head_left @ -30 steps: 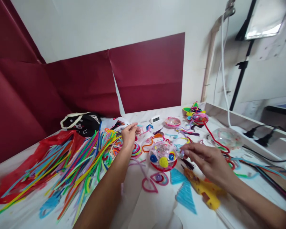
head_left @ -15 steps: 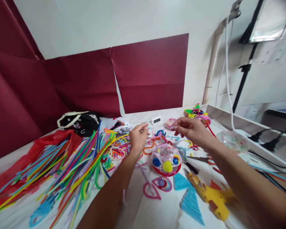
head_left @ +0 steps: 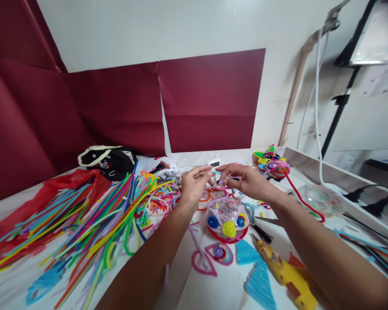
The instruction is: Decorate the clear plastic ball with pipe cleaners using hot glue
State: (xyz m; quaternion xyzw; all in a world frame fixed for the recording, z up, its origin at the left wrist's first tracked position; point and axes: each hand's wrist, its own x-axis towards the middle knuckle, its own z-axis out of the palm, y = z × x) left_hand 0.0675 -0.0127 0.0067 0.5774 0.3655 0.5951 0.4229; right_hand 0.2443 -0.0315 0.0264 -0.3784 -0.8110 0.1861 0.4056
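Observation:
My left hand [head_left: 194, 185] is raised over the table with its fingers bent and pressed together; whatever is in them is too small to name. Close beside it, my right hand [head_left: 242, 181] pinches a small lilac piece [head_left: 221, 182], with the fingertips of both hands nearly meeting. Just below them sits a clear round craft [head_left: 226, 211] with two blue eyes, a yellow knob and a red rim. In front of it lie a pink-edged eye shape [head_left: 218, 251], a pink leaf-shaped loop [head_left: 204, 263] and a blue fuzzy triangle [head_left: 260, 284].
Many coloured pipe cleaners [head_left: 106, 224] spread over the left side, some on a red plastic bag [head_left: 56, 193]. A yellow glue gun [head_left: 286, 271] lies beneath my right forearm. A finished-looking colourful craft [head_left: 274, 165], a clear dome [head_left: 323, 200] and black plugs [head_left: 375, 206] are at right.
My right hand has moved left with the small lilac piece, close to my left hand. The view has shifted slightly, and the colourful craft at the back shows more fully.

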